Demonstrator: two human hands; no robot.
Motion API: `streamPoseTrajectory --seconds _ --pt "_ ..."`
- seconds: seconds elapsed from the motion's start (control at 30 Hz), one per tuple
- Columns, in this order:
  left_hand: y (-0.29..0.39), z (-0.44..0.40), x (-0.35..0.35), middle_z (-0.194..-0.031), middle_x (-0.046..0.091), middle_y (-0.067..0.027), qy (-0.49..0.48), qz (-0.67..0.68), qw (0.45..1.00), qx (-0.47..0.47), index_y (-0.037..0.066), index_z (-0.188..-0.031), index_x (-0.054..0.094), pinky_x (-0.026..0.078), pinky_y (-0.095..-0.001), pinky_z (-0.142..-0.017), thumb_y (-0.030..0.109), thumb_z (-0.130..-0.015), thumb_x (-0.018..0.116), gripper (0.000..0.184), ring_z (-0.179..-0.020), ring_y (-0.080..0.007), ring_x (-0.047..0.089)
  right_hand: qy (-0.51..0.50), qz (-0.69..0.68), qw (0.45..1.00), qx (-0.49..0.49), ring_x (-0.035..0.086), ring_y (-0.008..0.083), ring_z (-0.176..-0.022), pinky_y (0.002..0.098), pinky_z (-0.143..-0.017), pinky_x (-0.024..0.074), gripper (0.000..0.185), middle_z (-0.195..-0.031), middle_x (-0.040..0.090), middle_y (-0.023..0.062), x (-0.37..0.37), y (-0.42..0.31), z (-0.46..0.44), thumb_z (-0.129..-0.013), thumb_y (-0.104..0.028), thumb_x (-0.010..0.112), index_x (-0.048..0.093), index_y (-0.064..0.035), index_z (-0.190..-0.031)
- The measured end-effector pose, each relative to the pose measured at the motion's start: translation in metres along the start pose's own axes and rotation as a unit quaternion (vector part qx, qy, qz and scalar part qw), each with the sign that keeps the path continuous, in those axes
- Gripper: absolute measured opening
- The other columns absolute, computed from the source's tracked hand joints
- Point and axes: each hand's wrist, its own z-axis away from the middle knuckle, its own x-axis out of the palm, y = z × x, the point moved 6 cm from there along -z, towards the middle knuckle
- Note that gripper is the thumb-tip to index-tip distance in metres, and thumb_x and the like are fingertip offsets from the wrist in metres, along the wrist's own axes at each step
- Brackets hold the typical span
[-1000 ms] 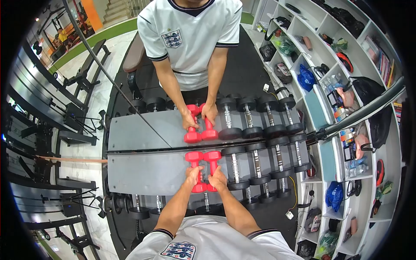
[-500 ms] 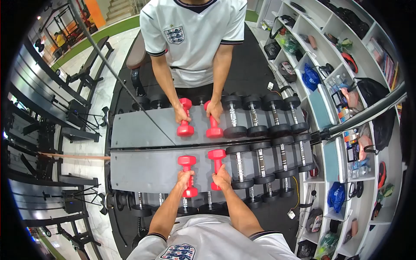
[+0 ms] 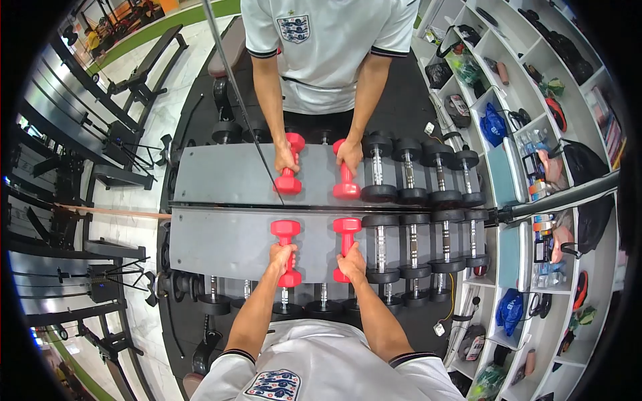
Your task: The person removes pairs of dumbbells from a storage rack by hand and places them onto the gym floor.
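Observation:
A red dumbbell (image 3: pixel 285 229) lies lengthwise on the grey rack top, and my left hand (image 3: pixel 282 257) is wrapped around its handle. To its right is a second red dumbbell (image 3: pixel 347 226), gripped at the handle by my right hand (image 3: pixel 352 263), which hides its near end. Both point away from me, roughly parallel, with a gap between them. Beyond them a mirror repeats the scene: the reflected hands (image 3: pixel 286 158) hold the same pair. Beside my right hand stands a row of black dumbbells with chrome handles (image 3: pixel 380 247).
The grey rack top (image 3: pixel 214 244) reaches left of the dumbbells. More black dumbbells (image 3: pixel 324 306) sit on a lower tier nearer my body. White shelves (image 3: pixel 498 267) with bags and bottles run along the right. Gym machines (image 3: pixel 107 287) stand at the left.
The red dumbbells now sit farther apart and more nearly parallel; the right one has shifted right. My hands stay on them. The whole view has tilted and shifted slightly.

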Motion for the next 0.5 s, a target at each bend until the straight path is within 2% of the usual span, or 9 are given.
streamPoseTrajectory --seconds 0.1,0.2,0.3,0.4,0.5 --pt "-0.003 -0.004 0.0 -0.061 0.057 -0.0066 0.028 -0.006 0.999 0.021 0.004 -0.083 0.058 0.044 -0.0332 -0.037 0.005 -0.077 0.067 0.01 -0.043 -0.0171 0.052 -0.001 0.004 1.0 0.003 0.062 0.0417 -0.108 0.0475 -0.095 0.0494 0.067 -0.114 0.064 0.0274 0.001 0.0 0.003 -0.085 -0.032 0.068 0.036 0.0039 -0.131" --pt "0.0 -0.005 -0.005 -0.063 0.06 -0.0088 0.114 -0.09 0.987 0.065 0.002 -0.086 0.059 0.045 -0.0354 -0.037 0.006 -0.077 0.066 0.012 -0.043 -0.0194 0.056 0.002 0.007 1.0 0.001 0.062 0.0417 -0.108 0.0476 -0.094 0.0496 0.07 -0.114 0.064 0.0272 0.001 -0.001 0.001 -0.084 -0.033 0.068 0.035 0.0048 -0.134" --pt "0.013 -0.002 -0.005 -0.065 0.063 -0.0117 0.186 -0.215 0.941 0.183 0.0 -0.089 0.06 0.048 -0.0373 -0.038 0.011 -0.076 0.067 0.018 -0.046 -0.0219 0.062 0.001 0.01 1.0 0.003 0.062 0.0417 -0.108 0.048 -0.094 0.0496 0.071 -0.113 0.064 0.0271 0.002 0.0 0.001 -0.084 -0.033 0.069 0.035 0.0048 -0.133" --pt "0.019 0.004 -0.004 -0.066 0.065 -0.0141 0.178 -0.213 0.95 0.145 -0.001 -0.088 0.061 0.05 -0.0379 -0.04 0.014 -0.076 0.066 0.02 -0.048 -0.0233 0.064 0.002 0.01 1.0 0.007 0.062 0.0419 -0.109 0.0485 -0.094 0.0496 0.07 -0.113 0.065 0.0267 0.001 0.0 0.003 -0.084 -0.034 0.069 0.036 0.0025 -0.133" --pt "0.032 0.021 0.0 -0.062 0.065 -0.0165 0.176 -0.217 0.953 0.12 0.001 -0.083 0.065 0.053 -0.0406 -0.052 0.018 -0.078 0.063 0.019 -0.051 -0.0272 0.066 0.023 0.011 1.0 0.002 0.064 0.0427 -0.103 0.049 -0.091 0.051 0.062 -0.108 0.066 0.0264 -0.005 -0.007 0.006 -0.082 -0.033 0.068 0.038 -0.0018 -0.126"
